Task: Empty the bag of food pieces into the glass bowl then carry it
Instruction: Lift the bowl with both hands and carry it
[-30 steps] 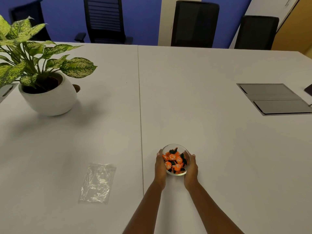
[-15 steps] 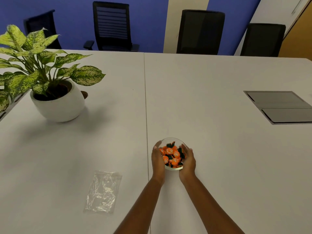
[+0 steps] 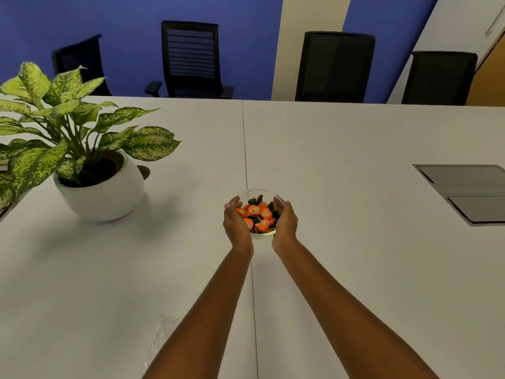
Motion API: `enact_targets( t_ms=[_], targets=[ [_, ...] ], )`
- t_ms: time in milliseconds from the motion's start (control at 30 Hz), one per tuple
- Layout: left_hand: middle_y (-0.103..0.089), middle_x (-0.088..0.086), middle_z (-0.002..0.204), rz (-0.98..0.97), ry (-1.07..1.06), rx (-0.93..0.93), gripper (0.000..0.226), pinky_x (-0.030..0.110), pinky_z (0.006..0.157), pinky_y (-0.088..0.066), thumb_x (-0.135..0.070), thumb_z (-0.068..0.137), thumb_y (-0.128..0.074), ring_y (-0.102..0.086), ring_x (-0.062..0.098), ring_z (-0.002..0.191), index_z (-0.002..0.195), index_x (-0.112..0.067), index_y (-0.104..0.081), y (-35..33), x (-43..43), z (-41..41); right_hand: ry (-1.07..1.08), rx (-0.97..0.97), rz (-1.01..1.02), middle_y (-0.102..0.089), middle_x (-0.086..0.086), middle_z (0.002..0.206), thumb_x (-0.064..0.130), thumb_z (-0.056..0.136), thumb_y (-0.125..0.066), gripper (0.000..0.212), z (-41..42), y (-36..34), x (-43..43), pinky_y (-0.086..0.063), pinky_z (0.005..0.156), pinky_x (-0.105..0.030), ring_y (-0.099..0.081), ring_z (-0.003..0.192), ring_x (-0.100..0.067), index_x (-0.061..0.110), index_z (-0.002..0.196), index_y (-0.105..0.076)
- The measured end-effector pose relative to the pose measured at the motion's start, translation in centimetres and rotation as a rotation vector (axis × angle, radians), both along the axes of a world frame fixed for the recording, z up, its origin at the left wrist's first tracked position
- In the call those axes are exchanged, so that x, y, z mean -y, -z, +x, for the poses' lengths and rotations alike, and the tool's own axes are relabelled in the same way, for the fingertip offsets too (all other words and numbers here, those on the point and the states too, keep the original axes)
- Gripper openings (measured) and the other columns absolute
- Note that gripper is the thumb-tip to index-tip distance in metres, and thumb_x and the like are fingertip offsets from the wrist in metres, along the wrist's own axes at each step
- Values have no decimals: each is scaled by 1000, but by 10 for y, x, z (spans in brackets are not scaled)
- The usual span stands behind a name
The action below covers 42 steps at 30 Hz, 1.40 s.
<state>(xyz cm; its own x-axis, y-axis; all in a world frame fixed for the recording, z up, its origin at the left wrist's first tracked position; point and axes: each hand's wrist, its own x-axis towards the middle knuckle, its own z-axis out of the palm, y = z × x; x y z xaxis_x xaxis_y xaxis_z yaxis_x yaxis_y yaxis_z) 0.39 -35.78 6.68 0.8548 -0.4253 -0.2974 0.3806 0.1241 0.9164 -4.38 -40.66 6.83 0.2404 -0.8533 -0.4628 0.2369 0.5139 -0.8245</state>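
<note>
A small glass bowl [image 3: 258, 193] filled with orange and dark green wrapped food pieces [image 3: 258, 214] is held between both my hands above the white table [image 3: 341, 165]. My left hand [image 3: 235, 222] cups its left side and my right hand [image 3: 285, 221] cups its right side, both arms stretched forward. The empty clear plastic bag [image 3: 161, 333] lies flat on the table near its front edge, partly hidden by my left forearm.
A leafy plant in a white pot [image 3: 101, 187] stands at the left. A grey cable hatch [image 3: 464, 191] is set into the table at the right. Black office chairs [image 3: 191, 58] line the far edge, against a blue wall.
Both hands have carried the bowl forward, away from me, over the table. The view has tilted up, so the bag now sits low in the frame.
</note>
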Motion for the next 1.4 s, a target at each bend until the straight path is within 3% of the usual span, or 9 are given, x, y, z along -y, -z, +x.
enact_targets(
  t_ms=[400, 533, 633, 1400],
  targets=[
    [-54, 12, 133, 73, 33, 15, 45, 34, 101, -37, -30, 100, -19, -47, 26, 124, 127, -11, -50, 18, 52, 72, -32, -75, -1, -58, -9, 101, 27, 95, -30, 39, 70, 20, 54, -47, 84, -37, -57, 95, -26, 7, 114, -58],
    [-54, 12, 132, 90, 28, 6, 44, 37, 105, -36, -30, 100, -20, -47, 27, 125, 126, -11, -50, 31, 69, 92, -45, -114, -10, -61, -15, 114, 27, 95, -30, 40, 92, 35, 72, -47, 91, -40, -58, 103, -30, 6, 114, -58],
    [-54, 12, 131, 100, 18, 13, 44, 33, 99, -37, -29, 100, -20, -47, 27, 124, 126, -10, -50, 42, 77, 102, -60, -154, -9, -60, -19, 121, 27, 95, -29, 41, 103, 45, 82, -46, 97, -44, -57, 111, -32, 6, 115, -57],
    [-48, 12, 139, 135, 81, 32, 44, 38, 108, -33, -28, 100, -18, -43, 27, 129, 132, -12, -44, 89, 99, 128, -67, -223, -47, -61, -17, 121, 26, 96, -28, 42, 130, 88, 109, -47, 87, -38, -58, 109, -31, 4, 114, -59]
  ],
)
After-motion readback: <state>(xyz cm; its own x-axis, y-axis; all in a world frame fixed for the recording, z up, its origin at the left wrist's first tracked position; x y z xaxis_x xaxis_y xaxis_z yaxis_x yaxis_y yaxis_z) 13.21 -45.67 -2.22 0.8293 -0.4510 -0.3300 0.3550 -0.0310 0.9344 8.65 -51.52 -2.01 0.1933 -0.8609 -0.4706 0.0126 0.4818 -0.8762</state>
